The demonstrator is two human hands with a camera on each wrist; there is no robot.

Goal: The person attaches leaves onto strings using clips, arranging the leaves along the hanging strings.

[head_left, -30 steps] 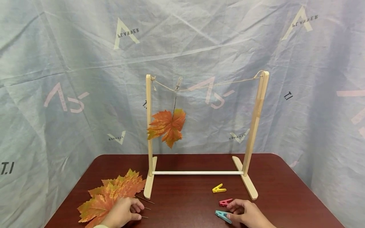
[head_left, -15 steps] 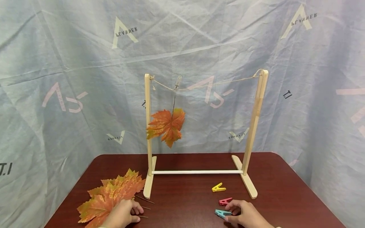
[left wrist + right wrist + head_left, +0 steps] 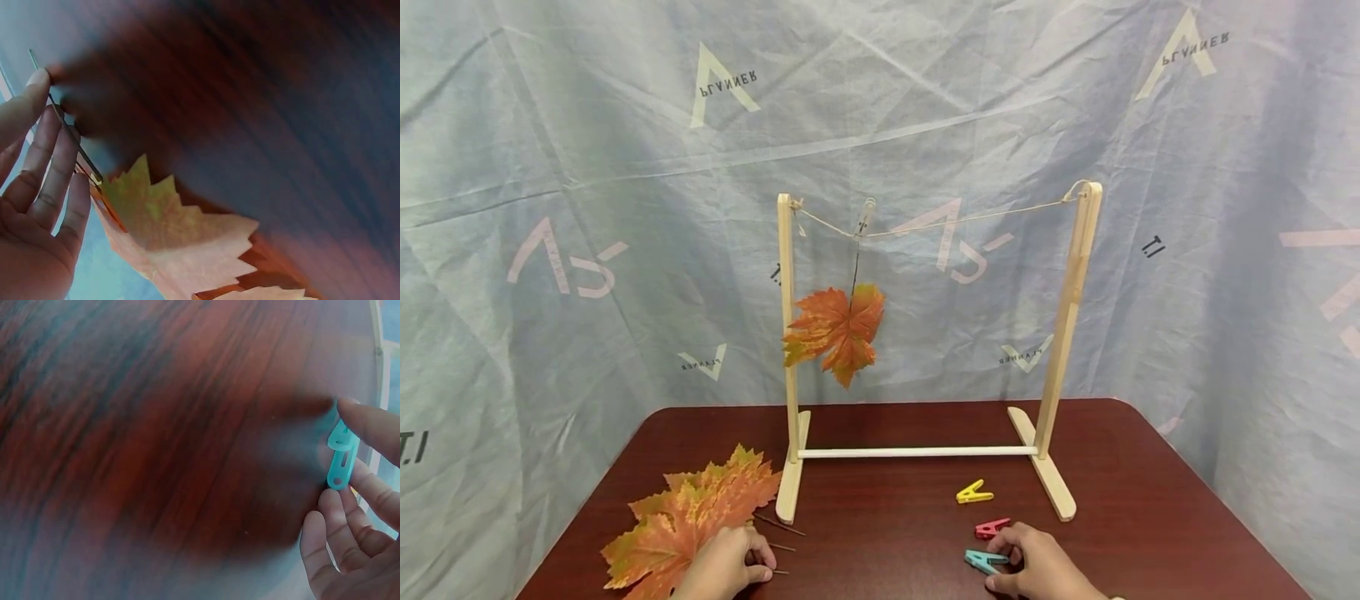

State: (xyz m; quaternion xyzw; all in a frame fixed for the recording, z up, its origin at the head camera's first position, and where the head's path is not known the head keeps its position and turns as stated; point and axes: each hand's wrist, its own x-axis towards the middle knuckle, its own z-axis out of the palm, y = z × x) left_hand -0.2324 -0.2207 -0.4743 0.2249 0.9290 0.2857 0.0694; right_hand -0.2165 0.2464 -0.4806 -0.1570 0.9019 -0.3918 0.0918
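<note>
My left hand [image 3: 726, 562] is at the front left beside a pile of orange-yellow artificial maple leaves [image 3: 658, 537]. Its thumb and fingers pinch a thin brown leaf stem [image 3: 78, 147]; the leaf blade [image 3: 181, 231] spreads below the hand in the left wrist view. At the front right, thumb and fingertips of my right hand [image 3: 1037, 562] grip a light-blue clothespin [image 3: 983, 561] by its spread handle ends, low at the tabletop. The right wrist view shows this clothespin [image 3: 342, 462] between thumb and fingers. Just beyond lie a red clothespin [image 3: 991, 528] and a yellow one [image 3: 974, 493].
A wooden stand [image 3: 1052, 367] with two posts and a white crossbar [image 3: 917, 452] rises from the dark red table [image 3: 880, 517]. Twine [image 3: 970, 220] runs between its posts. One maple leaf [image 3: 842, 325] hangs there from a clear clothespin [image 3: 866, 217]. Grey printed cloth [image 3: 587, 208] surrounds the table.
The head view has shifted slightly. My left thumb has closed in on the stem. My right thumb and fingers have settled around the light-blue clothespin, which has turned a little.
</note>
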